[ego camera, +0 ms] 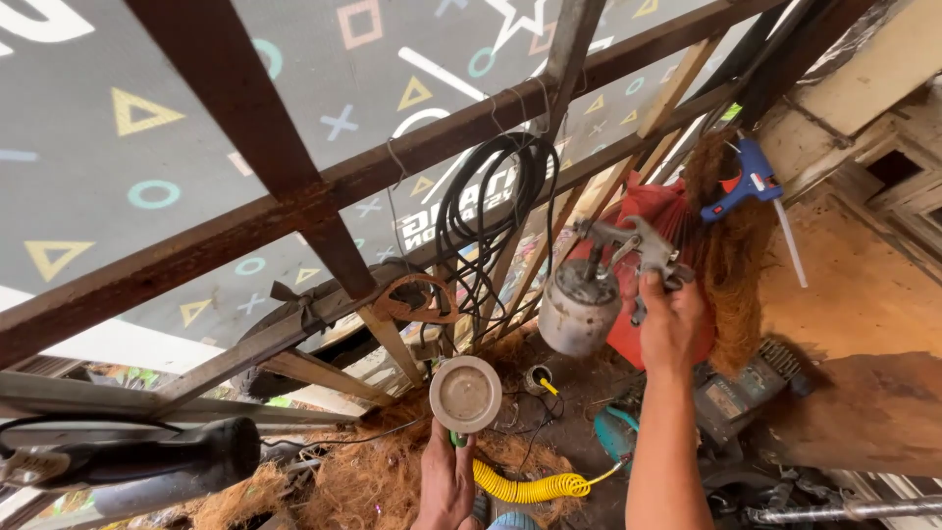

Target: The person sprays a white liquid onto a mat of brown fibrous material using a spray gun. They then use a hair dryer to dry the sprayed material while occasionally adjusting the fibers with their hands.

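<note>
My right hand [670, 324] is raised and grips the handle of a grey metal spray gun [628, 247] whose round paint cup [577, 308] hangs below its body. Lower down, my left hand [446, 479] holds a round flat lid [465, 395] upright, its dirty inner face toward me, along with a green-tipped end of a yellow coiled air hose [530, 486]. The lid sits to the left of and below the cup, apart from it.
Rusty metal bars [324, 191] and wooden slats cross in front of a patterned banner. A black cable coil [491, 201] hangs from a bar. A blue glue gun [748, 177] hangs by brown fibre; a red bag [659, 211], power tools and coconut fibre lie below.
</note>
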